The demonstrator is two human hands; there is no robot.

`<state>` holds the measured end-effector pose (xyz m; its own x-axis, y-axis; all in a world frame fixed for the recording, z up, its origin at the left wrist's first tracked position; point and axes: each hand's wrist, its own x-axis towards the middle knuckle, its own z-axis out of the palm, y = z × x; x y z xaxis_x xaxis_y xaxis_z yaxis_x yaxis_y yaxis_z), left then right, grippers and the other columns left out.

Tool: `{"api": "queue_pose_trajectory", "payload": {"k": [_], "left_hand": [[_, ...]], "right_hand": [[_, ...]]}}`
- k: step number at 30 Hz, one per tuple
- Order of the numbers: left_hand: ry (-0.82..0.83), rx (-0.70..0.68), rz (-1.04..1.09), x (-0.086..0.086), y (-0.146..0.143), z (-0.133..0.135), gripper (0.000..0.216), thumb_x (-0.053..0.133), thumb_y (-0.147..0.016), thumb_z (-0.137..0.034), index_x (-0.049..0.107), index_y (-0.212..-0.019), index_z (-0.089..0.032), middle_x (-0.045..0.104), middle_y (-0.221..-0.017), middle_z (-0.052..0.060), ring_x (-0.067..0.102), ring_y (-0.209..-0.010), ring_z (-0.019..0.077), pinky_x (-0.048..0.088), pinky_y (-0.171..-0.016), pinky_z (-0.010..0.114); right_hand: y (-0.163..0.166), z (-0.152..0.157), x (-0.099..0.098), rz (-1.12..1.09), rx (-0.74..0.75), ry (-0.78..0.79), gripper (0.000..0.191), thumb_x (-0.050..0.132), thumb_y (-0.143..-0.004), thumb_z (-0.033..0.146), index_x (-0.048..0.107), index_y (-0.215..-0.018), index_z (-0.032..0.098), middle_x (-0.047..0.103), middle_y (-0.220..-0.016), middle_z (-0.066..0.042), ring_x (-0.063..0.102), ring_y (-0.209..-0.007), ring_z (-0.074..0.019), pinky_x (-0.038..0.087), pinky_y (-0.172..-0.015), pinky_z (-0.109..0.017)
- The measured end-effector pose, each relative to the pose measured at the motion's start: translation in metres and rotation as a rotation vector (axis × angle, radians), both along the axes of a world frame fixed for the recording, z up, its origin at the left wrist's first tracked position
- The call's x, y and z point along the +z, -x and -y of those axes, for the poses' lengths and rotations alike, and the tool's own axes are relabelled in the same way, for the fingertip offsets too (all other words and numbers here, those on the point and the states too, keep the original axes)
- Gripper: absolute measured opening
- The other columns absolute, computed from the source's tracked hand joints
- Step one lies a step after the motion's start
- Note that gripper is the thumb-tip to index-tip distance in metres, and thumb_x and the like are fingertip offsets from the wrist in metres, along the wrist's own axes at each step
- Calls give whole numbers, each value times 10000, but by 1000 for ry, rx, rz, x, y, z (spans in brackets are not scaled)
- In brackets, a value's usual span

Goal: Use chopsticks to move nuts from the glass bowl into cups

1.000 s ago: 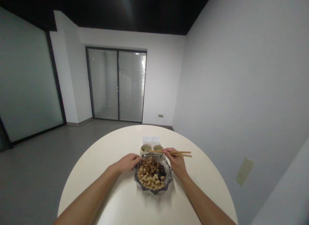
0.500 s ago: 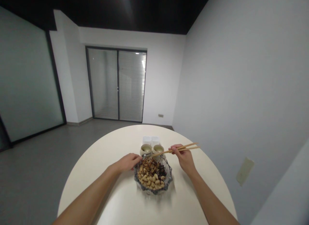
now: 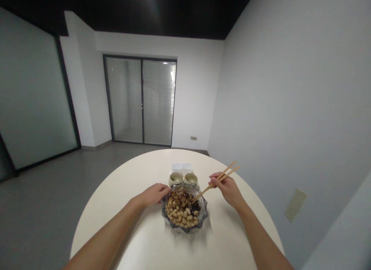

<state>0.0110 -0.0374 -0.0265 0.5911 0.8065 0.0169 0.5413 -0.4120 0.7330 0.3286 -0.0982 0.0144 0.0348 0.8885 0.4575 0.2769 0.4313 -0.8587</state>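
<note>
A scalloped clear glass bowl (image 3: pixel 204 217) stands on the round table, filled with pale pistachio-like nuts (image 3: pixel 181 217), brown striped seeds (image 3: pixel 180 198) and small dark pieces (image 3: pixel 196 206). My left hand (image 3: pixel 156 193) grips the bowl's left rim, its fingers closed on the edge. In my right hand (image 3: pixel 227 188) is a pair of wooden chopsticks (image 3: pixel 206 190), pinched near the middle. Their tips reach down into the bowl, by the border of the brown seeds and the dark pieces. Whether anything is between the tips, I cannot tell.
Two small greenish cups, a left cup (image 3: pixel 175 178) and a right cup (image 3: pixel 191 178), stand just behind the bowl. Behind them are two white square dishes (image 3: pixel 181 167). The cream table (image 3: pixel 145 239) has a rounded far edge, and a grey wall (image 3: pixel 290 107) rises to the right.
The chopstick tips have moved from over the bowl's far rim near the cups down into the bowl. My right hand has shifted slightly right, tilting the chopsticks more steeply. My left hand stays put.
</note>
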Motion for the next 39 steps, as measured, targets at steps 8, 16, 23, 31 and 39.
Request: {"api": "queue_pose_trajectory", "payload": {"k": [8, 16, 23, 31, 39], "left_hand": [[0, 12, 5, -2, 0, -1, 662, 317, -864, -681, 667, -852, -119, 605, -701, 45, 520, -591, 160, 401, -522, 243], [-44, 4, -10, -1, 1, -2, 621, 321, -886, -639, 657, -797, -125, 621, -702, 47, 534, -635, 162, 399, -576, 242], [-45, 6, -3, 3, 0, 1, 617, 333, -883, -635, 666, -808, -121, 633, -722, 53, 529, -644, 163, 410, -584, 244], [10, 21, 3, -2, 0, -2, 627, 335, -864, -651, 666, -851, -118, 613, -721, 53, 526, -619, 164, 417, -531, 241], [-20, 1, -5, -2, 1, -3, 635, 315, -877, -653, 659, -826, -123, 601, -705, 44, 527, -600, 157, 414, -540, 242]], "right_hand": [[3, -2, -2, 5, 16, 0, 419, 690, -772, 568, 666, -881, 164, 727, -751, -82, 682, -694, -206, 547, -629, -309], [3, -1, -3, 42, 47, 2, 360, 690, -793, 513, 670, -883, 166, 723, -770, -69, 670, -698, -191, 544, -651, -303], [6, 2, -2, 79, 62, -12, 287, 683, -816, 456, 684, -843, 170, 713, -760, -51, 656, -688, -177, 534, -644, -286], [4, 0, -3, 6, 31, -54, 292, 717, -786, 464, 691, -823, 175, 725, -723, -57, 656, -644, -182, 532, -595, -285], [26, -2, -6, -104, -157, -257, 258, 717, -794, 449, 708, -818, 192, 728, -741, -55, 657, -665, -189, 545, -638, -315]]}}
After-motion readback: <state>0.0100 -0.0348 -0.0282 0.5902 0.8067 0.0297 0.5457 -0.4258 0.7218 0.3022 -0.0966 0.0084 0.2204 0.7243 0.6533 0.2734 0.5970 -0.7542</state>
